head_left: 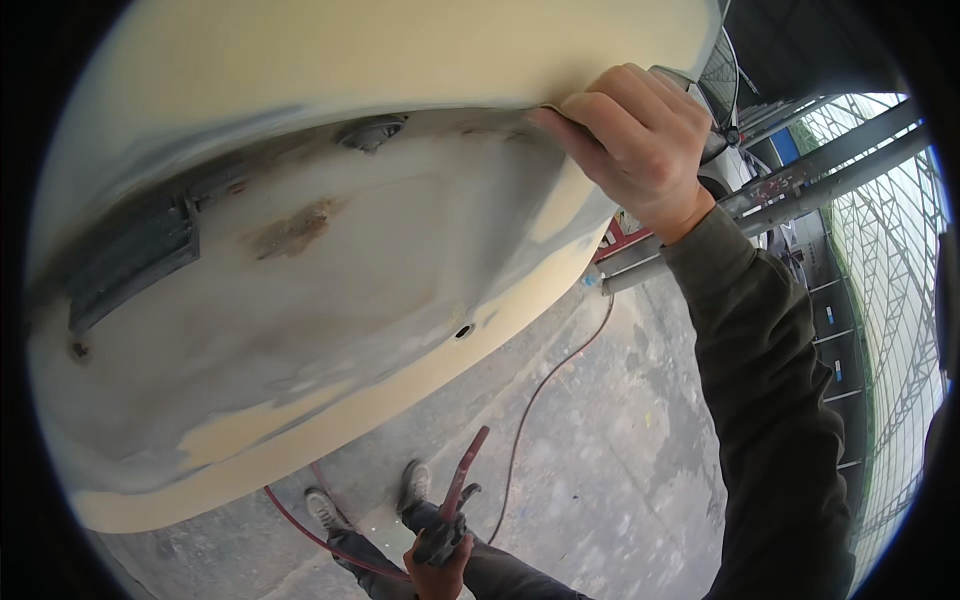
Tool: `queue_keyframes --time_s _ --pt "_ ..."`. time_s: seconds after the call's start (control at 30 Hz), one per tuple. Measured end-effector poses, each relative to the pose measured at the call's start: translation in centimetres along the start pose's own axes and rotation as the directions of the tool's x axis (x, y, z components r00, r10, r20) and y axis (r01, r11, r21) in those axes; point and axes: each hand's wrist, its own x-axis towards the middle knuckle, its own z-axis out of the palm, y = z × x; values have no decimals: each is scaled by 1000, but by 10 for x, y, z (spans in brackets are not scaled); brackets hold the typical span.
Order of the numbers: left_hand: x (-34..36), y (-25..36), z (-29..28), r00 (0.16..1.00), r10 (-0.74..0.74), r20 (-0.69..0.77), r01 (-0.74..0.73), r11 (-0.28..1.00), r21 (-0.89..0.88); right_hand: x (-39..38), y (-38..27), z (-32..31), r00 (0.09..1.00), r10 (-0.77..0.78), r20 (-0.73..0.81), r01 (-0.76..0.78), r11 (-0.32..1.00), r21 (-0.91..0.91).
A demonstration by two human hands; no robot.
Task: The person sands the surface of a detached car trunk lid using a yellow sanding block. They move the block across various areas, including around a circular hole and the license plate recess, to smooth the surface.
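Observation:
A curved vehicle body panel [400, 240], sanded grey with pale yellow patches, fills the upper left. At its upper right my right hand [640, 140] rests against the ridge, fingers curled closed; whatever they pinch is hidden. Low in the middle, my left hand [438, 575] is wrapped round an air blow gun [445, 535]. The gun's long reddish nozzle [473, 460] points up and slightly right, apart from the panel.
A dark rectangular fitting [135, 265] and a small dark fixture [372, 132] sit under the panel's ridge. A red hose [530, 400] crosses the stained concrete floor [620, 420]. My shoes [413, 484] stand below the panel. Grey metal bars [820, 165] lie at right.

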Motion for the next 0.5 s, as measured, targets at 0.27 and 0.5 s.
queue_keyframes --time_s 0.27,0.5 --pt "-3 -19 1 994 98 42 -102 987 121 -36 -43 6 752 622 217 -657 734 172" --pt "-1 2 -1 995 101 26 -102 993 51 -42 -48 8 734 660 161 -678 727 112"
